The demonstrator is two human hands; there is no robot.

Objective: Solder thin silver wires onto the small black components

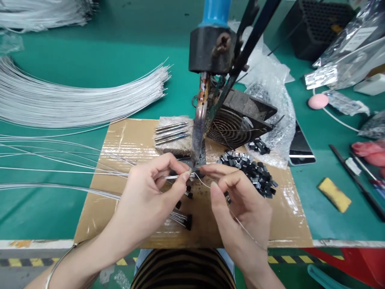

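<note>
My left hand [156, 196] pinches a thin white cable [111, 173] between thumb and forefinger, its end just under the tip of a clamped soldering iron [200, 124]. A fine solder wire [244, 228] runs through my right hand [240, 200], gripped between thumb and fingers, and its free end reaches the iron's tip. My right forefinger lies close beside the cable end; a small dark part there is mostly hidden by my fingertips. Below my left hand are cables with black connectors [188, 222] on their ends. A heap of small black connectors [255, 172] lies behind my right hand.
Cardboard [285, 216] covers the work area. A fan [234, 124] stands behind the iron, next to a block [174, 149] carrying several metal rods. A large white cable bundle [90, 102] lies left. At right are a yellow sponge [334, 195] and a phone-like device [301, 146].
</note>
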